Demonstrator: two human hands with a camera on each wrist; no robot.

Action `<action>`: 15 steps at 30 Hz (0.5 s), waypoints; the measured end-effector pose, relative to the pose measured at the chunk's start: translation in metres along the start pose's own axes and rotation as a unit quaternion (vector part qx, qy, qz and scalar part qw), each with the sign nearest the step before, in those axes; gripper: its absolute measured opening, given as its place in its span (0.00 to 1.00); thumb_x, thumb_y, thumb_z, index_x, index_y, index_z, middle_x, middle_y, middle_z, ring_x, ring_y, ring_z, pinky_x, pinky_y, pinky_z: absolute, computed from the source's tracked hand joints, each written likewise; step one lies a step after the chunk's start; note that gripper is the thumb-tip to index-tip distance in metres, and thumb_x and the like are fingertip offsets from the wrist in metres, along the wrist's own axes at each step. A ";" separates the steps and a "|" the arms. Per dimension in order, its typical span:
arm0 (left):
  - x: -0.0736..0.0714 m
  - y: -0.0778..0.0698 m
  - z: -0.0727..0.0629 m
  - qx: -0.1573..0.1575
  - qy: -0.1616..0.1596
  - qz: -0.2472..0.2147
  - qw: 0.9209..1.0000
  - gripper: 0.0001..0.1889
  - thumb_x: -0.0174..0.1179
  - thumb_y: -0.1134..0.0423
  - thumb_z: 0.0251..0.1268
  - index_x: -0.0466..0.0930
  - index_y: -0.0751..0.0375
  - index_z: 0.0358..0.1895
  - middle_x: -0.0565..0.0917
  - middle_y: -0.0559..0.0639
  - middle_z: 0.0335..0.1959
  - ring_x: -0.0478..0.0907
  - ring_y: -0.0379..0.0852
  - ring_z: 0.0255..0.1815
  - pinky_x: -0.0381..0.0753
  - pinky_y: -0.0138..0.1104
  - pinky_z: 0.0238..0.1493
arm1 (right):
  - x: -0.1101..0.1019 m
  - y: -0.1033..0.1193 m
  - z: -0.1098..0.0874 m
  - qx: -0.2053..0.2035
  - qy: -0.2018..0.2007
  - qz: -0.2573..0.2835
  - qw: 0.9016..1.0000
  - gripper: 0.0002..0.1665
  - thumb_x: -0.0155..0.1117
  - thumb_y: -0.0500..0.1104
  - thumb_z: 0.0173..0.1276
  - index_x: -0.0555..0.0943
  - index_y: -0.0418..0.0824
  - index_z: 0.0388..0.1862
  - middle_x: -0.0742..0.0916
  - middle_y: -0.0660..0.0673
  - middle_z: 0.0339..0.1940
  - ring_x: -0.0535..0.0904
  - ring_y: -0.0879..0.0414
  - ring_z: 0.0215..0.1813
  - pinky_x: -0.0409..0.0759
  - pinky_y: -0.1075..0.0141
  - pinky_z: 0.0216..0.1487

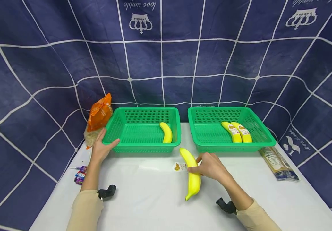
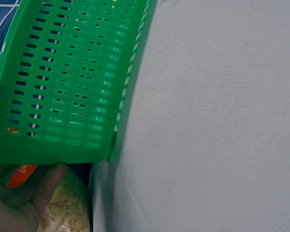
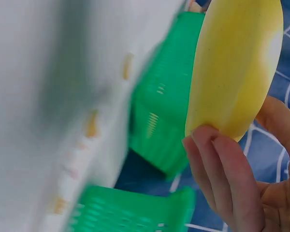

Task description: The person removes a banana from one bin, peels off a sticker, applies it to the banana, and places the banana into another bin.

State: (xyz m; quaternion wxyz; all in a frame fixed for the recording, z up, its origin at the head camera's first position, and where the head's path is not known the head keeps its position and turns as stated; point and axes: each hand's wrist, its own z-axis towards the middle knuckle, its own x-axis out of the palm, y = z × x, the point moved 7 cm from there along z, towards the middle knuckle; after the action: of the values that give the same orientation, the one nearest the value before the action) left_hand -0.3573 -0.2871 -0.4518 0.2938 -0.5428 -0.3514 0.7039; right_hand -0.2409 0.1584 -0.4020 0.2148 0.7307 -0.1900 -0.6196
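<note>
My right hand (image 1: 210, 166) holds a yellow banana (image 1: 194, 181) by its middle, thumb on one side and fingers on the other, above the white table. The same banana (image 3: 237, 63) fills the upper right of the right wrist view. Beside it lies a pale strip with a banana-print label (image 1: 178, 166). My left hand (image 1: 102, 147) touches the front left corner of the left green basket (image 1: 142, 148), thumb spread from the fingers; some fingers are hidden in the left wrist view. One banana (image 1: 167, 133) lies in that basket.
The right green basket (image 1: 229, 148) contains two labelled bananas (image 1: 238, 132). An orange bag (image 1: 100, 112) stands behind my left hand, with small purple-wrapped items (image 1: 80, 175) nearer me. A clear packet (image 1: 279, 163) lies at the right. A blue grid-patterned cloth (image 1: 183, 61) rises behind.
</note>
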 end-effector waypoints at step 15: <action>0.000 -0.003 0.001 0.006 0.005 0.000 1.000 0.52 0.67 0.42 0.56 0.46 0.52 0.79 0.46 0.49 0.81 0.42 0.61 0.81 0.47 0.60 0.76 | 0.042 -0.053 -0.020 0.074 0.009 0.038 0.997 0.24 0.81 0.54 0.44 0.82 0.38 0.27 0.82 0.48 0.19 0.76 0.57 0.18 0.71 0.68 0.22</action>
State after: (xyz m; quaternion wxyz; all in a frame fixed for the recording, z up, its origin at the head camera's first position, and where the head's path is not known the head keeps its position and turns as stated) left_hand -0.3581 -0.2858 -0.4492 0.2986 -0.5445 -0.3456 0.7035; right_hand -0.2141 0.1812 -0.4625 0.1856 0.7425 -0.2609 -0.5884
